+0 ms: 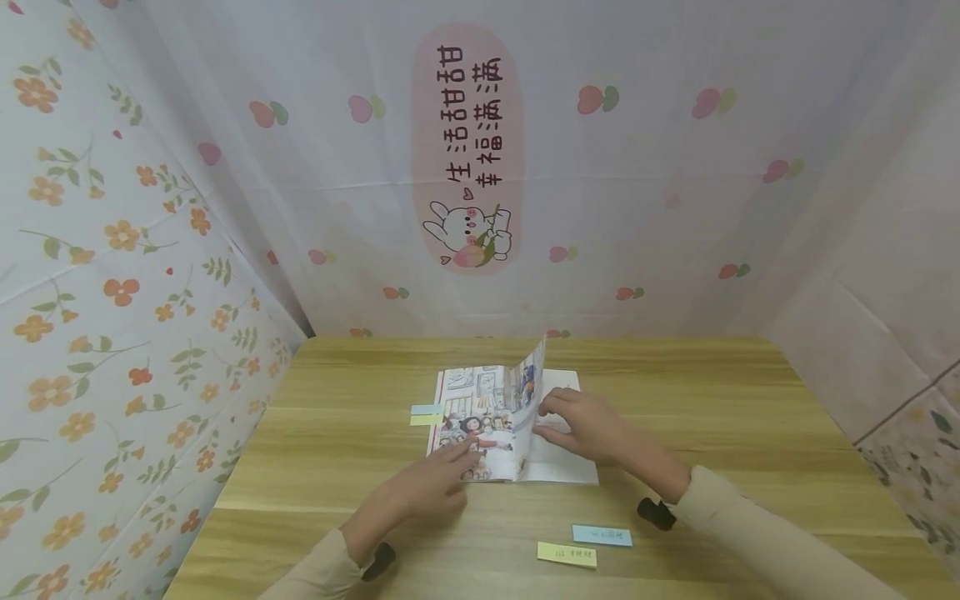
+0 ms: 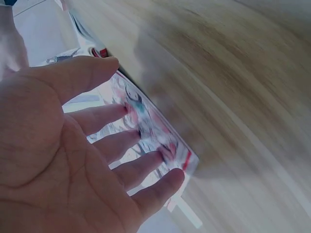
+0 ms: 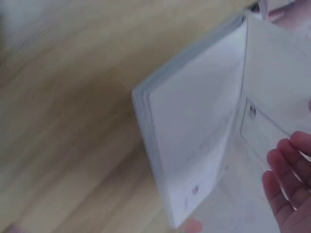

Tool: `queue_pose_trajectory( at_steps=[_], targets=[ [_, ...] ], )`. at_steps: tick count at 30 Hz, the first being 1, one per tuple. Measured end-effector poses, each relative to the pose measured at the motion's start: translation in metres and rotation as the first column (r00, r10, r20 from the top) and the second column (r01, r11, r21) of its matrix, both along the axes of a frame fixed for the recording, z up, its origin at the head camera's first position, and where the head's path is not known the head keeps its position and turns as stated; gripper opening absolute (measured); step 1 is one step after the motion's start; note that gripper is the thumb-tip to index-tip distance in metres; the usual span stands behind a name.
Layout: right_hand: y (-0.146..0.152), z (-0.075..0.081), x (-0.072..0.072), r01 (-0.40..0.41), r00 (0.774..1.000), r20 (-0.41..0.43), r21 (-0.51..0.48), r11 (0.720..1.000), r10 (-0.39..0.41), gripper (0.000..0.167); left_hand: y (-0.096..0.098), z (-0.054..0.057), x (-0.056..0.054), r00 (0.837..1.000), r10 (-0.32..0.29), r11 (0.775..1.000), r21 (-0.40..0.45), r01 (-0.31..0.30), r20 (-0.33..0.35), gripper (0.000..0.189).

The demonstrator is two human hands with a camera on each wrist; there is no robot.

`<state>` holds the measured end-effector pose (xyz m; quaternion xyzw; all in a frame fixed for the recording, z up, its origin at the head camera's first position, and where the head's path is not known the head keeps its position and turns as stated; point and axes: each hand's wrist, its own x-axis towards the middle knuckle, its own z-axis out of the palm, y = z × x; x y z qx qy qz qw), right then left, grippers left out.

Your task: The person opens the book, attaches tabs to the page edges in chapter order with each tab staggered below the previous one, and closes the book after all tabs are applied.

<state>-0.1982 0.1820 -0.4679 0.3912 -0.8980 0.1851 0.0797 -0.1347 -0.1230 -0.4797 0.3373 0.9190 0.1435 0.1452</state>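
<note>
An illustrated book (image 1: 480,379) lies spread on the wooden table, with a page (image 1: 529,375) standing up near its middle. My left hand (image 1: 427,492) is at the lower part of the picture-filled left page, its fingers spread over the book in the left wrist view. Beside the raised page is my right hand (image 1: 585,425), fingertips right at the page's right side and the thumb apart below them. In the right wrist view, those fingers (image 3: 286,170) are loosely bent in front of the raised leaf, and the white right-hand pages (image 3: 194,131) form a thick stack.
A blue tab (image 1: 426,409) and a yellow tab (image 1: 425,420) stick out from the book's left edge. Nearer the front lie a blue paper strip (image 1: 602,535) and a yellow one (image 1: 567,555), both with writing. A printed curtain (image 1: 600,192) hangs behind the table (image 1: 337,433).
</note>
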Motion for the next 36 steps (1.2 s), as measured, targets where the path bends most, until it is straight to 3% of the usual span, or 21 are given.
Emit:
queue_pose_trajectory(
  at_steps=[5, 11, 18, 23, 27, 30, 36],
  targets=[
    [-0.017, -0.01, 0.005, -0.026, 0.995, 0.096, 0.062, 0.998, 0.019, 0.032, -0.013, -0.003, 0.0, 1.0, 0.013, 1.0, -0.002, -0.013, -0.003, 0.059],
    [-0.029, -0.02, 0.011, -0.07, 0.987, 0.151, 0.056, 0.996, 0.061, 0.034, -0.028, -0.005, 0.004, 1.0, 0.01, 1.0, 0.029, -0.01, -0.007, 0.054],
    [-0.036, -0.026, 0.015, -0.106, 0.981, 0.172, 0.111, 0.988, 0.085, 0.04, -0.049, 0.005, 0.009, 0.995, 0.098, 0.991, 0.087, -0.101, 0.036, 0.051],
    [-0.038, -0.029, 0.017, -0.141, 0.978, 0.171, 0.132, 0.981, 0.118, 0.043, -0.059, 0.011, 0.008, 0.99, 0.143, 0.98, 0.138, -0.143, 0.013, 0.044],
    [-0.038, -0.03, 0.018, -0.141, 0.978, 0.175, 0.171, 0.975, 0.111, 0.047, -0.055, 0.004, 0.003, 0.991, 0.122, 0.983, 0.148, -0.112, -0.062, 0.034],
    [-0.039, -0.03, 0.02, -0.142, 0.977, 0.184, 0.186, 0.972, 0.108, 0.05, -0.045, -0.003, 0.0, 0.992, 0.087, 0.988, 0.135, -0.074, -0.094, 0.038],
    [-0.039, -0.029, 0.024, -0.145, 0.973, 0.207, 0.189, 0.971, 0.105, 0.054, -0.018, -0.002, -0.005, 0.998, 0.057, 0.994, 0.1, -0.053, -0.034, 0.052]
  ],
)
